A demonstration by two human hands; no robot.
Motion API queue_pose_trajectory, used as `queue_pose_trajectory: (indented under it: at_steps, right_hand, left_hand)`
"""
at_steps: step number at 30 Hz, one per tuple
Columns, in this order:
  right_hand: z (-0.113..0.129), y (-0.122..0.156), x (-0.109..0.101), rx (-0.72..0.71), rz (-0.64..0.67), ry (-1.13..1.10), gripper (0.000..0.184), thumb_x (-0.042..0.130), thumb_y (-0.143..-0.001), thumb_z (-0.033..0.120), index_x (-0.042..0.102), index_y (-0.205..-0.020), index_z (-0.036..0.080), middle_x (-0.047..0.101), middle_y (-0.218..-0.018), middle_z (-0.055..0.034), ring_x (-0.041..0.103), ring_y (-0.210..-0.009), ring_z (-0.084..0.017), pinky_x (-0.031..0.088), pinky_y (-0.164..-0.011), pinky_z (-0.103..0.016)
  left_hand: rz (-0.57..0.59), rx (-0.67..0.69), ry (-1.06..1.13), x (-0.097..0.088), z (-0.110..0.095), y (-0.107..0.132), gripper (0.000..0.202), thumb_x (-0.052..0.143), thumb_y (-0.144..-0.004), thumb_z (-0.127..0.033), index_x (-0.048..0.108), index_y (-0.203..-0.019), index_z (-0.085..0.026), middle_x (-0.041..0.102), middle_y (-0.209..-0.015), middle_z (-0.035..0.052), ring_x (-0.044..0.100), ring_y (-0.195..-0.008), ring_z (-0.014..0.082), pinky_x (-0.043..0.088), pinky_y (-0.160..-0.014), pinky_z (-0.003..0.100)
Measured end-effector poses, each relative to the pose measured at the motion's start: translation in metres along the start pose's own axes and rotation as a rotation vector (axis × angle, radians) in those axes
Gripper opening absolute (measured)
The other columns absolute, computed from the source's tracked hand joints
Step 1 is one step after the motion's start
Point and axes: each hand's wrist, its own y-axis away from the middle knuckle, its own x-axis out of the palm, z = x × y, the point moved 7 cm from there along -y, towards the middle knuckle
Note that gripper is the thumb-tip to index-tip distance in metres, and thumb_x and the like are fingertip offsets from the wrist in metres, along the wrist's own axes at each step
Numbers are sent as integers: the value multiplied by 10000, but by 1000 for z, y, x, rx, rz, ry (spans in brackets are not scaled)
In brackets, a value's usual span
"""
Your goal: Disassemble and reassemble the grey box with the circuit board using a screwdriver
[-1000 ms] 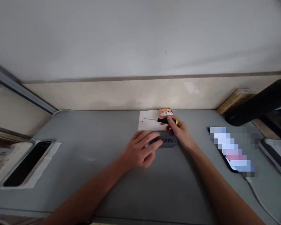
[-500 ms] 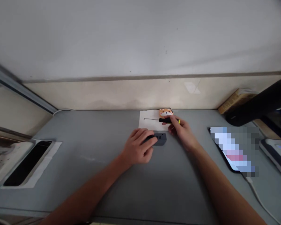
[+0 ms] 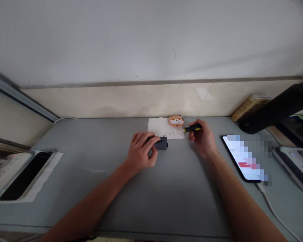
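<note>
My left hand [image 3: 140, 151] is closed around a small dark grey box [image 3: 161, 143] that rests on the grey table [image 3: 166, 195] near its middle. My right hand [image 3: 204, 137] grips the black and yellow handle of a thin screwdriver [image 3: 189, 129]. Its metal shaft slants left and down, and the tip meets the top right corner of the box. A white paper sheet [image 3: 159, 125] lies just behind the box, with a small orange animal-face figure [image 3: 176, 120] at its back edge.
A phone with a lit screen [image 3: 242, 155] lies on the right, its cable trailing toward the front. A black lamp arm [image 3: 275, 109], a brown box [image 3: 247, 106] and a power strip [image 3: 295, 166] are at far right. A dark phone on white paper [image 3: 25, 174] sits at left.
My right hand lifted the screwdriver off the paper and brought its tip to the box. My left hand turned the box and slid it left, tightening round it.
</note>
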Motion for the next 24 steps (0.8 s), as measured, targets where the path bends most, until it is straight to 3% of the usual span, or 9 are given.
queue_pose_trajectory:
  at_steps: [11, 19, 24]
  right_hand:
    - [-5, -3, 0, 3, -8, 47, 284, 661, -743, 477, 627, -642, 213, 483, -466, 21, 405, -417, -96, 302, -393, -248]
    - [-4, -3, -3, -25, -8, 55, 311, 664, -769, 500, 609, -654, 217, 486, -476, 25, 395, -404, -92, 304, -387, -254]
    - [-2, -4, -7, -21, -40, 28, 323, 683, -758, 515, 623, -656, 214, 470, -465, 32, 409, -410, -90, 321, -385, -240]
  left_hand:
    - [26, 12, 10, 2, 0, 0, 421, 532, -822, -90, 656, -1201, -225, 674, -1002, 76, 639, -898, 240, 482, -844, 403]
    - [0, 53, 23, 1, -3, -1, 423, 554, -798, -54, 682, -1169, -211, 644, -1002, 77, 620, -879, 230, 476, -838, 392]
    - [50, 56, -17, 3, -5, -3, 437, 551, -767, -51, 679, -1162, -185, 638, -1018, 90, 607, -909, 244, 470, -871, 401]
